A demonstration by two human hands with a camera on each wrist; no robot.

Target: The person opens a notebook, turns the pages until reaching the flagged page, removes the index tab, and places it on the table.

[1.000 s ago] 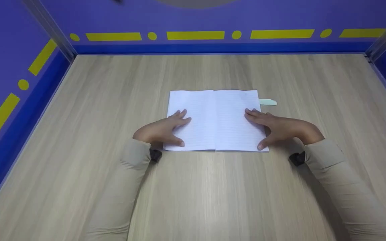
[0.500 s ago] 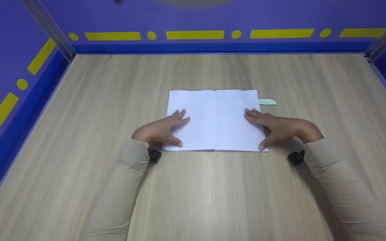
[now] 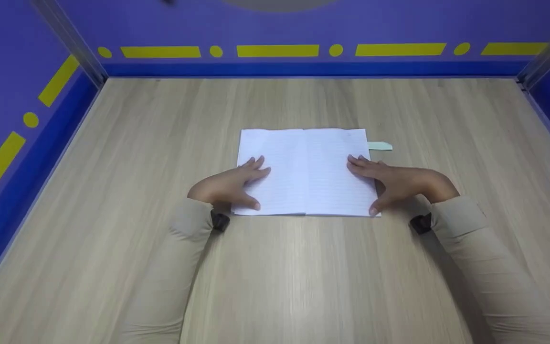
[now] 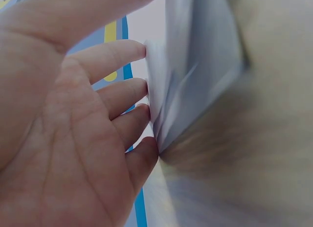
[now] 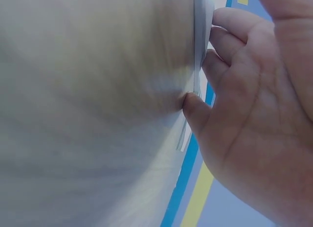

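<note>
Two hands pressing down an open white lined notebook [image 3: 306,169] on the pale wooden table [image 3: 275,277], left hand [image 3: 229,184] lying flat with straight fingers on the left page, right hand [image 3: 394,181] doing likewise on the right page

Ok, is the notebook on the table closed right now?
No, the notebook lies open flat on the table, with the left hand and right hand resting on its pages.

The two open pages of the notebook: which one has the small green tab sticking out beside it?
The page under the right hand: the green tab sticks out past its outer edge. The page under the left hand shows none.
</note>
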